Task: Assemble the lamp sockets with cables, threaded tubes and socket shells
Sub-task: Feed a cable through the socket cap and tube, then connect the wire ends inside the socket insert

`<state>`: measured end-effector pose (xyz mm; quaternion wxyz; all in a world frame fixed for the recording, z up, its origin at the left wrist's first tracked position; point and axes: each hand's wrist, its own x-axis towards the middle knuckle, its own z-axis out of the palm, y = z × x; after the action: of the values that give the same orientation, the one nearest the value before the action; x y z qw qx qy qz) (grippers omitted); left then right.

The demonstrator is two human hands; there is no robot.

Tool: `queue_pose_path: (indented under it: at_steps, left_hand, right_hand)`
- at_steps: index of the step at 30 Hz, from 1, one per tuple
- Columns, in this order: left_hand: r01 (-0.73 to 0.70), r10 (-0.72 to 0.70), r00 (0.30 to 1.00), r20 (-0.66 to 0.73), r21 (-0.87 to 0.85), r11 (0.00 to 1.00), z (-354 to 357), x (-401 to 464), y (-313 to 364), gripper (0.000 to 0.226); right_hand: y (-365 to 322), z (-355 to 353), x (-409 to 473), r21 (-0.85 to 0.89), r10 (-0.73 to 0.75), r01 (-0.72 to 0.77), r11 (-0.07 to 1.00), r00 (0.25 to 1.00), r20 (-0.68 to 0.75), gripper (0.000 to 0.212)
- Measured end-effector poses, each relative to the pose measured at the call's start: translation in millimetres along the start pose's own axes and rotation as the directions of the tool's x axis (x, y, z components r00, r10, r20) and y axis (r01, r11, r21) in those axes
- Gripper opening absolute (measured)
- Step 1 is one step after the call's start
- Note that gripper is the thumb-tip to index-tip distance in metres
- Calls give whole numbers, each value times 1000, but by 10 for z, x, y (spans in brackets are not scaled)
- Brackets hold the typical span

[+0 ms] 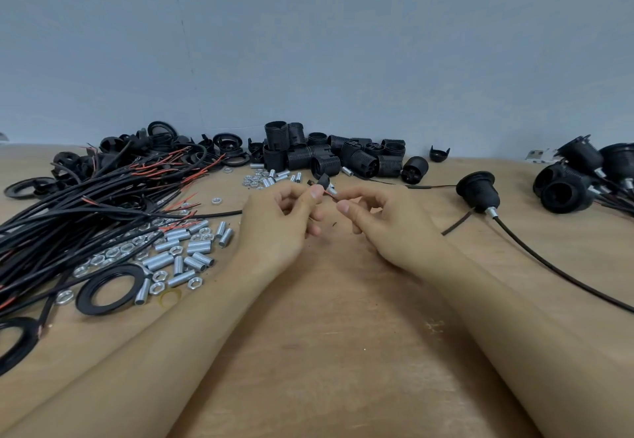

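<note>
My left hand (278, 221) pinches a small black socket cap (323, 181) with a metal tube end, held above the wooden table (326, 334). My right hand (384, 223) pinches the red wire (331, 194) that comes out of that cap. A black cable (219, 214) runs from under my left hand toward the cable bundle (85, 211) at the left. Silver threaded tubes and nuts (182, 252) lie beside the bundle. Black threaded socket shells (329, 154) are heaped at the back centre.
A finished socket on a cable (478, 192) lies to the right, its cable trailing to the right edge. More finished sockets (583, 176) are stacked at the far right. Black rings (111, 288) lie at the front left. A grey wall stands behind the table.
</note>
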<state>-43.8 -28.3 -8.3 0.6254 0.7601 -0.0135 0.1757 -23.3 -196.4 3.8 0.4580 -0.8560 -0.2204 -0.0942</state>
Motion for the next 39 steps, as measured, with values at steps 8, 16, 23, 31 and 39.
queue_pose_path:
  at_steps: [8, 16, 23, 31, 39]
  left_hand:
    - [-162, 153, 986, 64, 182, 970, 28, -73, -1, 19]
    - [-300, 159, 946, 282, 579, 758, 227, 921, 251, 9]
    - [-296, 4, 946, 323, 861, 414, 471, 1511, 105, 20]
    - [-224, 154, 975, 163, 740, 635, 464, 1411, 301, 31]
    - [34, -42, 996, -76, -103, 994, -42, 63, 86, 39]
  right_hand:
    - [23, -67, 43, 344, 153, -120, 931, 986, -69, 14]
    - [21, -93, 63, 553, 238, -175, 814, 970, -43, 15]
    - [16, -124, 38, 582, 253, -181, 793, 966, -45, 18]
    - [49, -147, 60, 617, 290, -216, 756, 957, -20, 16]
    - [-65, -72, 10, 653, 101, -183, 735, 982, 161, 17]
